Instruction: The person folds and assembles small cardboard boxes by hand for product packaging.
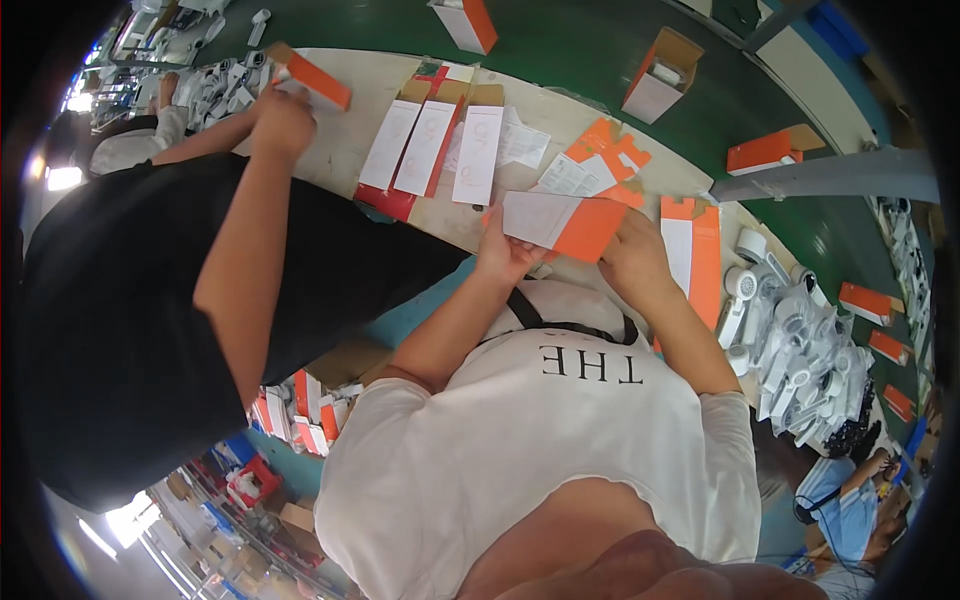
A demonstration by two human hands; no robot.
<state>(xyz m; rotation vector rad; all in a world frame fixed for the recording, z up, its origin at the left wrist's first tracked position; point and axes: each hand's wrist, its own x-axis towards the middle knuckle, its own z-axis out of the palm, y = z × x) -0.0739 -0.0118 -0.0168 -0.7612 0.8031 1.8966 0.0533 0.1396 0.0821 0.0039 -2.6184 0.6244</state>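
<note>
Both hands hold a white and orange carton [560, 222] in front of my chest. My left hand [508, 252] is closed on its left, white part, with the thumb along the edge and the fingers beneath. At the orange end is my right hand [637, 262], fingers bent against the carton and partly hidden by it. Just beyond lie printed leaflets [572, 178] and orange cut-out card [605, 145]. A flat white and orange carton blank [690, 255] rests beside my right forearm. Three white and orange boxes [478, 150] with raised brown flaps stand in a row ahead to the left.
White shower heads in plastic bags [800, 350] are heaped at the right. A green conveyor [570, 50] runs past the table, carrying open boxes [663, 80]. A grey metal post [830, 180] juts in at the right. At my left, a co-worker [150, 300] handles another box [318, 82].
</note>
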